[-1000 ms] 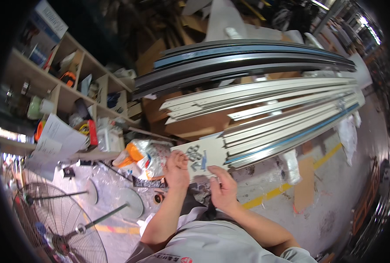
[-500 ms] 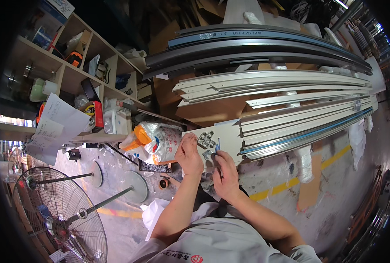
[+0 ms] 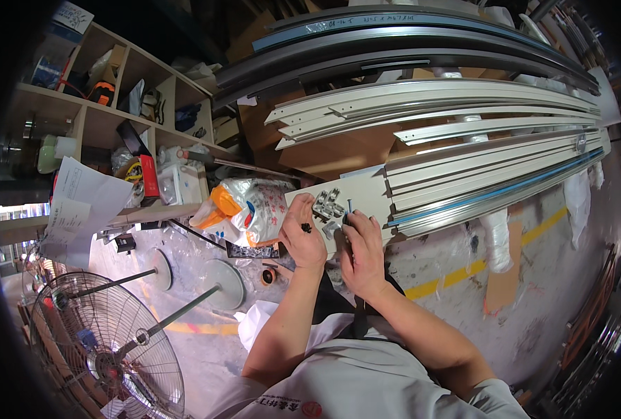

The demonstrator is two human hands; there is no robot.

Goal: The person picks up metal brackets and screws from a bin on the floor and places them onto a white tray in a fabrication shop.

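Observation:
My left hand [image 3: 303, 236] is cupped at the left edge of a pale board [image 3: 368, 186], with a small cluster of dark pieces, perhaps screws, in its palm [image 3: 306, 228]. Several metal brackets [image 3: 329, 203] lie in a heap just beyond its fingers. On the board's near part, my right hand [image 3: 363, 250] is bent with fingers drawn together. Beside its fingertips a thin blue-grey screw [image 3: 349, 206] stands up from the board. A small grey metal piece [image 3: 330, 230] lies between the two hands. Whatever the right fingertips pinch is hidden.
White profiles [image 3: 492, 171] lie to the right of the board, dark profiles [image 3: 408, 56] beyond them. A stuffed plastic bag [image 3: 258, 209] sits left of my hands. Compartment shelves [image 3: 90, 133] stand far left, with a fan [image 3: 108, 356] nearer on the floor.
My left hand has turned more palm-up, and the dark pieces in it now show. My right hand has shifted slightly up and right by the screw. The view has shifted slightly.

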